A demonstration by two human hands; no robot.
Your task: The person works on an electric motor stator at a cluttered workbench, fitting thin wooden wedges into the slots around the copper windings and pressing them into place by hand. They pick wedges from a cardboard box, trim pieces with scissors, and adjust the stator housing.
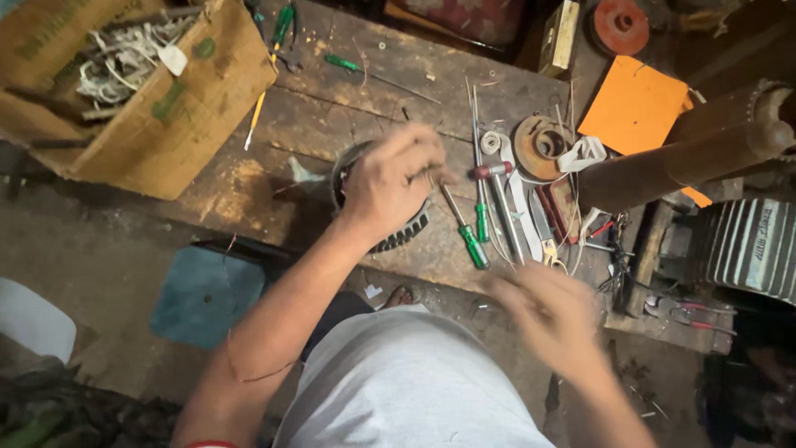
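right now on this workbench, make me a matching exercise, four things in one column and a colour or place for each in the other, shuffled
Things:
1. cardboard box
2. flat sheet
3. screwdriver
4. left hand

Colour or place:
A. orange, far right of the bench
B. over the round toothed metal part
C. green handle, right of the toothed part
D. far left corner, holding tangled pale wires

Pairs: 1-D, 2-A, 3-C, 4-B
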